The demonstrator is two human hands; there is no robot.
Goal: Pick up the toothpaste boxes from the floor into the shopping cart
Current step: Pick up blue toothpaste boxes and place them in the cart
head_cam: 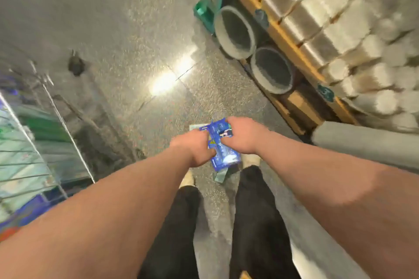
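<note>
Blue toothpaste boxes (223, 147) are held as a small stack low over the grey floor, between my feet. My left hand (195, 146) grips their left side and my right hand (243, 135) grips their right side and top. Under the stack, a pale green box (221, 175) lies on the floor, and a light corner of another box (194, 127) peeks out behind. The wire shopping cart (56, 108) stands at the left, with packages inside it. The picture is blurred by motion.
A wooden pallet (283, 47) stacked with wrapped white rolls runs along the right. Two grey round tubs (235, 31) sit at its foot, and a green crate (204, 11) stands behind them. A dark spot (76, 65) marks the floor.
</note>
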